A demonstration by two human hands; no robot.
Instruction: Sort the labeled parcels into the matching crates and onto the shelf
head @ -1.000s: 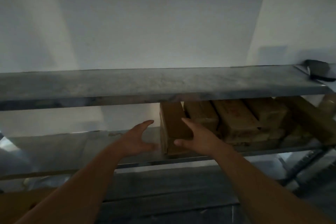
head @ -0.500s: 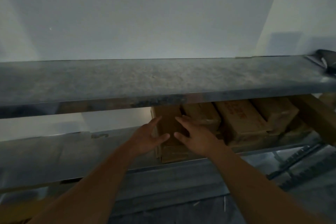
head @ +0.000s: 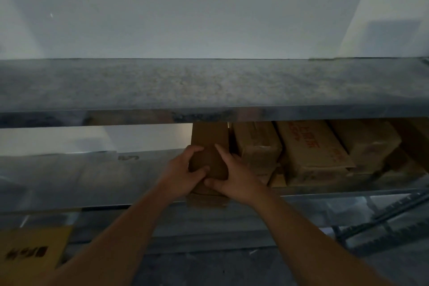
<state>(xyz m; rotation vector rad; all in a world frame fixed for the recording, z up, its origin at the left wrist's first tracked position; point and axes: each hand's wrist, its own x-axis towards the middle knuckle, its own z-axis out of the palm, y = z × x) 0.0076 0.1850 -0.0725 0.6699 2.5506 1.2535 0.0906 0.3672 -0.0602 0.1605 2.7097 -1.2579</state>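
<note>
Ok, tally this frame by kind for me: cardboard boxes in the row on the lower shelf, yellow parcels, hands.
Cardboard boxes in the row: 4: held box, second box, red-printed box, fourth box
Yellow parcels: 1: yellow parcel
Hands: 2: left hand, right hand
Total: 7
Brown shapes beneath the row and at the right edge are too dark to count.

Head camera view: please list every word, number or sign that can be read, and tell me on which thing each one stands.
"5" or "S", uncertain: a dark handwritten mark on the lower metal shelf.
Red printed characters on the large cardboard box: too blurred to read.
Black print on the yellow parcel at lower left: too blurred to read.
The brown box that both hands hold: no text visible.
</note>
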